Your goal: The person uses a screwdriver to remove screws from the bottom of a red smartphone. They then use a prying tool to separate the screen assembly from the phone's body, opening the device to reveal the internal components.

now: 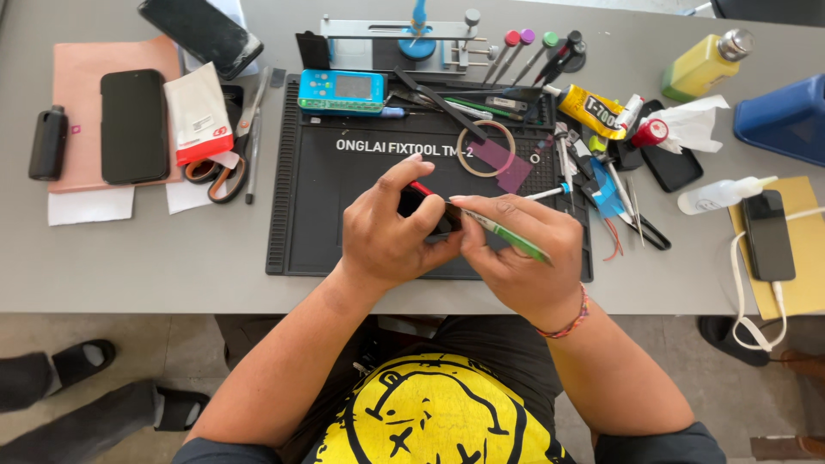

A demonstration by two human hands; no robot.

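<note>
My left hand [385,234] grips a small black phone with a red edge [421,199], held just above the black repair mat [318,232]. My right hand [521,249] holds a thin green-handled tool [509,235], its tip pointing left against the phone's edge. Both hands meet over the middle of the mat, and my fingers hide most of the phone.
On the mat lie a roll of tape [485,148], a purple film piece [503,163] and a blue tester [342,91]. To the left are scissors [225,176], a black phone [134,125] on a pink pad. Glue tube [593,110], tweezers, bottles and a charging phone [766,234] crowd the right.
</note>
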